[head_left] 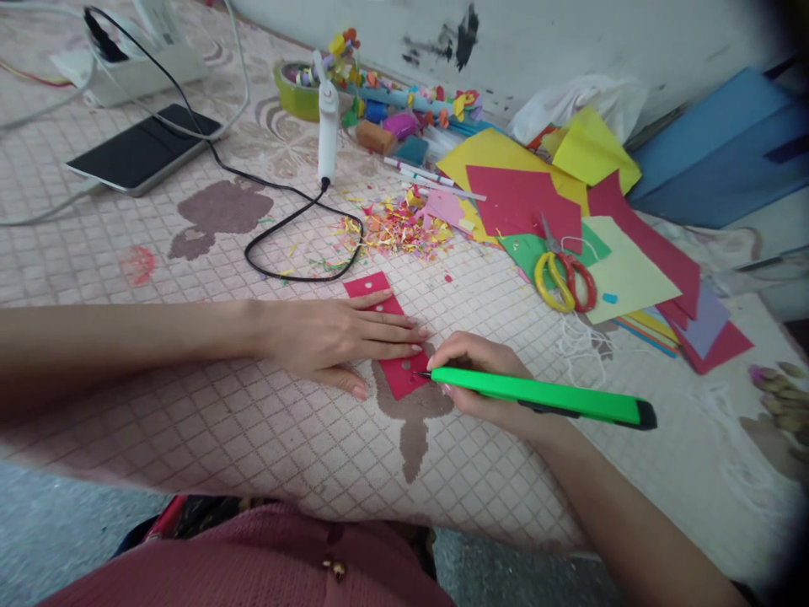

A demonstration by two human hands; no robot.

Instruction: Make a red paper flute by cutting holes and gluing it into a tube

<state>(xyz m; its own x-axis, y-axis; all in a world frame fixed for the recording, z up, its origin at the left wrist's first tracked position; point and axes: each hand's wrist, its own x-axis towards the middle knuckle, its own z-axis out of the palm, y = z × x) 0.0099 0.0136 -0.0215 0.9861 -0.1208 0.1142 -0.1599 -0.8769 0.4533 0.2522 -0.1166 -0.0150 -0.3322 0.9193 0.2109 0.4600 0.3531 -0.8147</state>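
Note:
My left hand [334, 337] lies flat, fingers stretched out, on a narrow strip of red paper [399, 378]. Several small round holes run along that strip. My right hand [486, 358] is closed around a green utility knife [537, 394] with a black end. Its thin dark tip touches or hovers just over the strip's near end, close to a hole; which of the two I cannot tell. Part of the strip is hidden under my left fingers.
Scissors [562, 274] with yellow and red handles lie on coloured paper sheets [524, 202] at the right. Paper scraps [404, 228], a white hot glue gun [327, 126] with a looping black cord and a phone-like black device [142, 152] lie farther back. A blue box [720, 152] stands back right.

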